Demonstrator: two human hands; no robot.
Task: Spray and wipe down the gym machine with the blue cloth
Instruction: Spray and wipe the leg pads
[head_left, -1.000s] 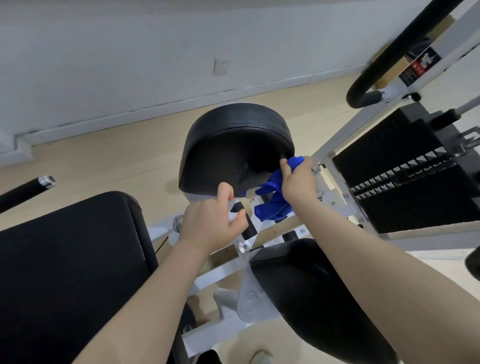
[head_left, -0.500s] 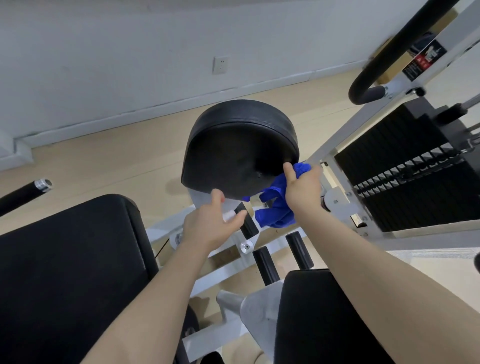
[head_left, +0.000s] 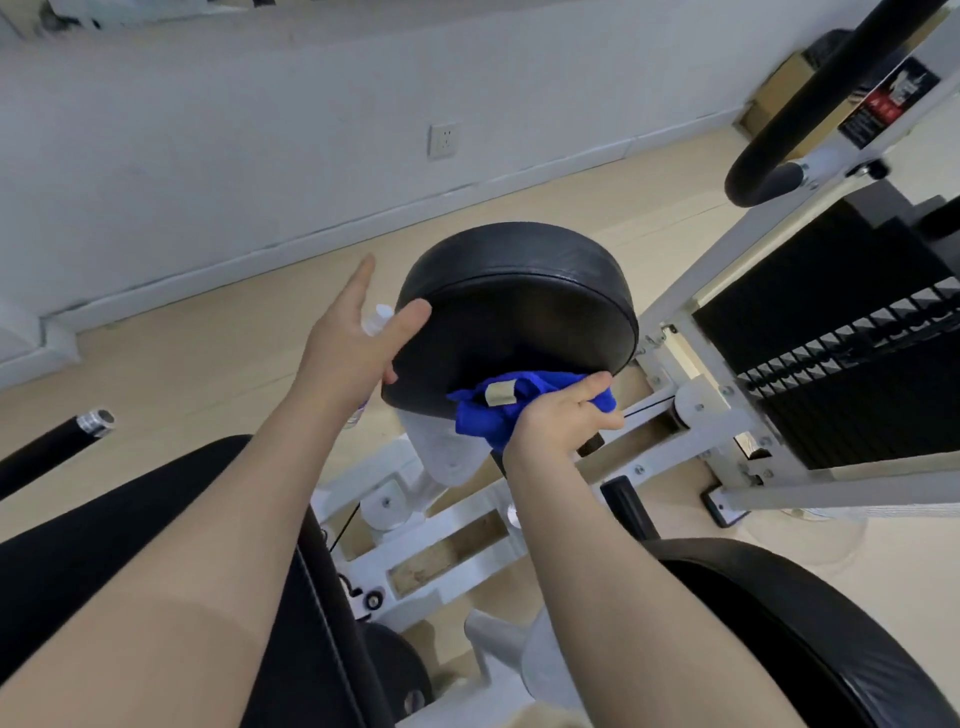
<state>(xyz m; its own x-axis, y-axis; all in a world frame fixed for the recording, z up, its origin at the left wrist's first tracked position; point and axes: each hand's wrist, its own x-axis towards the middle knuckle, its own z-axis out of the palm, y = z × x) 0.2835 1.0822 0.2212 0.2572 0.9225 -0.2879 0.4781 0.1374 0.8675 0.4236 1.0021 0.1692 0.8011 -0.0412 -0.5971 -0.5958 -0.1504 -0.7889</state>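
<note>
A round black pad (head_left: 519, 306) of the white-framed gym machine (head_left: 670, 431) sits at the centre. My right hand (head_left: 561, 415) grips the bunched blue cloth (head_left: 498, 405) and presses it against the pad's lower edge; a small tan tag shows on the cloth. My left hand (head_left: 358, 338) has straight fingers, and its thumb touches the pad's left rim. A clear spray bottle (head_left: 376, 322) stands on the floor behind my left hand, mostly hidden by it.
A black bench pad (head_left: 104, 545) lies at lower left and another black pad (head_left: 810, 639) at lower right. The weight stack (head_left: 852, 353) stands at right under a curved black handle (head_left: 810, 109). A black bar end (head_left: 57, 447) juts in at left. A wall (head_left: 260, 156) lies beyond.
My left hand let go of the frame below the pad and rose, opening against the pad's left rim. My right hand slid the cloth leftward along the pad's lower edge.
</note>
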